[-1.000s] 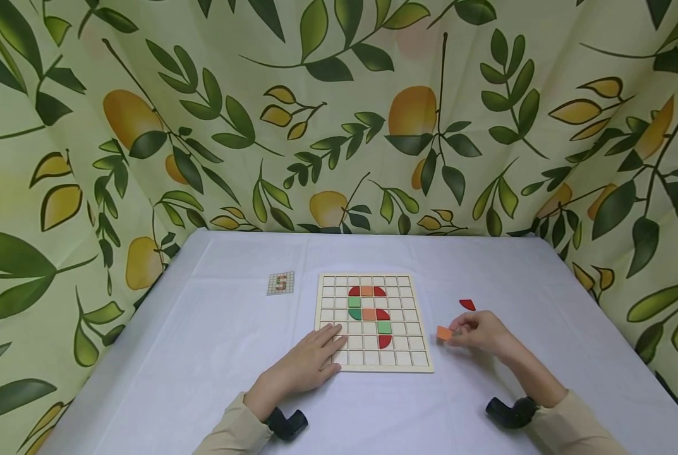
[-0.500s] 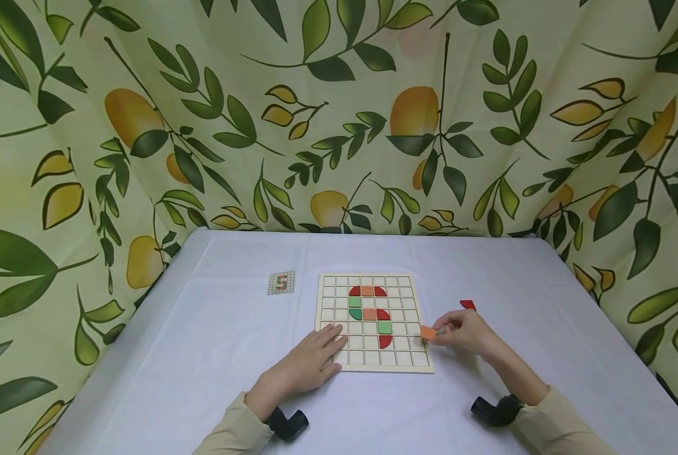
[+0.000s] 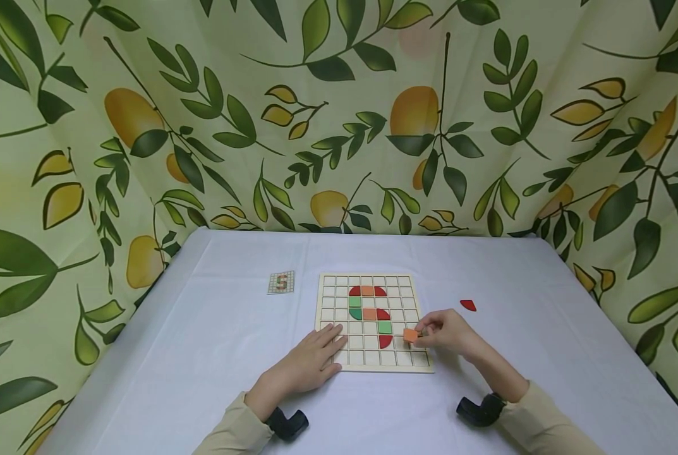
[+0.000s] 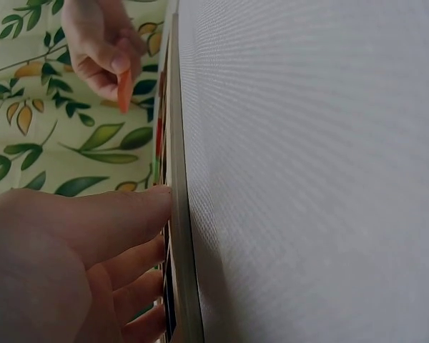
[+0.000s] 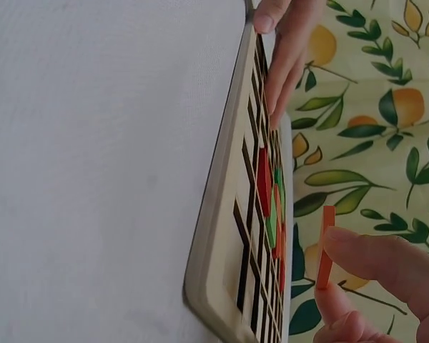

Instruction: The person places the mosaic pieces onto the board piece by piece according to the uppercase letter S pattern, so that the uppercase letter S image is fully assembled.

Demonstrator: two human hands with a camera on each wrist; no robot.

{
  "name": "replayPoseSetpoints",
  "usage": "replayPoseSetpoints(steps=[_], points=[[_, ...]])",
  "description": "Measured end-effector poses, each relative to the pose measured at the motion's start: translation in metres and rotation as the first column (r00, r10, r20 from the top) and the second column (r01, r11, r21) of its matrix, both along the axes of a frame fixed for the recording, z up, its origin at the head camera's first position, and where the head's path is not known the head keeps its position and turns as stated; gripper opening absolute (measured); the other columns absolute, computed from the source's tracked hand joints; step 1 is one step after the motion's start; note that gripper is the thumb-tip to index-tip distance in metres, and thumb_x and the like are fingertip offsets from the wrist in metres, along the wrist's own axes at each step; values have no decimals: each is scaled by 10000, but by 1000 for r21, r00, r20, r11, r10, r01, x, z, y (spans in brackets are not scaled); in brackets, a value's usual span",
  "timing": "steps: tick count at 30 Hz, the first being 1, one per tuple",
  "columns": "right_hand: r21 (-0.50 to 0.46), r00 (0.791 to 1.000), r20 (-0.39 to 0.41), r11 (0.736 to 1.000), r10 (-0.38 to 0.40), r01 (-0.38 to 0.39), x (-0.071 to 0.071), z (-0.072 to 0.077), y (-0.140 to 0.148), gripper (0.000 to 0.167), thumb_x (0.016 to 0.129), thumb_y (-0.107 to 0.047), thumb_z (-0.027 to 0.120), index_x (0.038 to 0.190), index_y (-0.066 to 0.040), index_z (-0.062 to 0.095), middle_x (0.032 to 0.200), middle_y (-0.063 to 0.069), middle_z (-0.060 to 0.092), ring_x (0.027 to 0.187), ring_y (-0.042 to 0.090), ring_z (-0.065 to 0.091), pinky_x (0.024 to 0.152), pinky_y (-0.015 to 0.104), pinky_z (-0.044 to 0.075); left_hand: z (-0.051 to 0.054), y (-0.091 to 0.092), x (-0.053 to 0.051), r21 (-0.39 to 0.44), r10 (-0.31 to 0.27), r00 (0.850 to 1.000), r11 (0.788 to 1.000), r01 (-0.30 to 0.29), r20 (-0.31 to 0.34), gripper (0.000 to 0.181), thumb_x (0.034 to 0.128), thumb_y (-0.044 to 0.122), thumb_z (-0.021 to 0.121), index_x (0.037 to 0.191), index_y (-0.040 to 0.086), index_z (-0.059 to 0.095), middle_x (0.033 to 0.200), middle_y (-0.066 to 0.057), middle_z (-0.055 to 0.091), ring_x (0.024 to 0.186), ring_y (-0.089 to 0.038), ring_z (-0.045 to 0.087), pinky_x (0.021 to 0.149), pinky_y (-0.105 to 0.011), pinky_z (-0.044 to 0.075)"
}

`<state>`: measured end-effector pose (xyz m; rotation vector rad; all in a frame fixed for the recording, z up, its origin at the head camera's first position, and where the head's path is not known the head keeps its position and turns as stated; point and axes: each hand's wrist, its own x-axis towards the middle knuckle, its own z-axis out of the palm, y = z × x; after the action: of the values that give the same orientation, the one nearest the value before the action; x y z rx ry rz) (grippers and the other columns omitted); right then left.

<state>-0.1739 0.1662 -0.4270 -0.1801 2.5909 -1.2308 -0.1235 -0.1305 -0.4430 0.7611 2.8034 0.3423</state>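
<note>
A wooden grid board (image 3: pixel 339 361) lies flat on the table, with red, orange and green tiles set in its cells in a curving line. My right hand (image 3: pixel 449 332) pinches an orange square tile (image 3: pixel 410 335) between thumb and fingertips, above the right part of the board. In the right wrist view that orange tile (image 5: pixel 326 246) is seen edge-on, apart from the board. My left hand (image 3: pixel 307 361) rests with fingers spread on the board's lower left corner. Its thumb (image 4: pixel 139 214) lies against the board's edge in the left wrist view.
A loose red tile (image 3: pixel 467 305) lies right of the board, beyond the right hand. Left of the board is a small pattern card (image 3: pixel 280 282) showing a coloured grid design. A leaf-and-fruit printed curtain (image 3: pixel 339 126) hangs behind the white-covered table (image 3: pixel 202 328).
My right hand has moved left with the orange tile, from beside the board to over its right columns. The left hand has stayed in place.
</note>
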Motion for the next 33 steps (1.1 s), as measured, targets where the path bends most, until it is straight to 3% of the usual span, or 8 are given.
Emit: replayPoseSetpoints(steps=[16, 33], points=[[-55, 998, 17, 997, 64, -63, -5, -4, -25, 225, 695, -77, 832, 855, 5, 697, 619, -24, 460, 627, 121, 434, 500, 178, 324, -1, -1, -1, -2, -9, 1000, 1000, 9, -8, 547, 988, 334, 482, 1490, 145, 375, 1606, -49, 293, 1507, -256, 250, 1222, -462, 263], [-49, 991, -21, 990, 132, -133, -6, -6, -45, 204, 679, -69, 839, 807, 3, 697, 583, -47, 454, 574, 87, 416, 495, 179, 321, 2, -1, 1, 14, -19, 1000, 1000, 19, -11, 532, 988, 296, 495, 1479, 119, 392, 1597, -71, 310, 1499, -268, 267, 1215, -468, 273]])
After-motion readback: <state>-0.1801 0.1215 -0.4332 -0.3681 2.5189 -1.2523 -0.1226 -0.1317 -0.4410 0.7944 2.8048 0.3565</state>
